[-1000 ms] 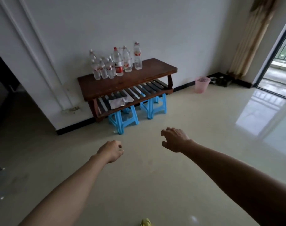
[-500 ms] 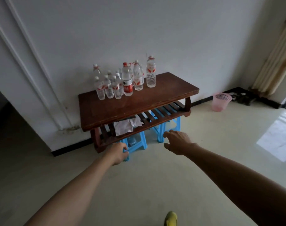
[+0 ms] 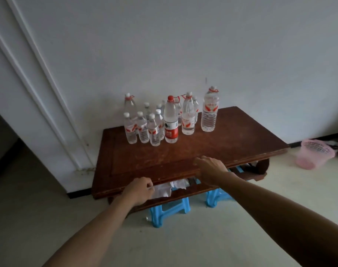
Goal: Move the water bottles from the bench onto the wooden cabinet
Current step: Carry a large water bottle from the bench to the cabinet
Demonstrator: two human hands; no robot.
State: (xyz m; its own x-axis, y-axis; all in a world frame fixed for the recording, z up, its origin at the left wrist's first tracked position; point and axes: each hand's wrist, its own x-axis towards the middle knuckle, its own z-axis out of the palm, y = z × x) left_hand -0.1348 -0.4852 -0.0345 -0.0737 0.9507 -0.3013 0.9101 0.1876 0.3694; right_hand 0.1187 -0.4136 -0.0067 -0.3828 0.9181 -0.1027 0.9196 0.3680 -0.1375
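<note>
Several clear water bottles stand upright in a cluster at the back of a dark wooden bench (image 3: 183, 157), against the white wall. The tallest bottle (image 3: 209, 110) stands apart at the right; one with a red cap and red label (image 3: 171, 120) is in the middle; small ones (image 3: 143, 126) crowd the left. My right hand (image 3: 210, 168) reaches over the bench's front edge, fingers apart, holding nothing. My left hand (image 3: 139, 190) hangs in front of the front edge, fingers loosely curled, with nothing in it. Both are well short of the bottles.
White crumpled paper (image 3: 170, 187) lies on the slatted lower shelf. Two blue plastic stools (image 3: 168, 211) stand under the bench. A pink basket (image 3: 314, 153) sits on the floor at the right by the wall. A dark doorway opens at the far left.
I have walked closer: the bench and bottles now fill the middle of the view. Both hands have advanced from over the floor to the bench's front edge.
</note>
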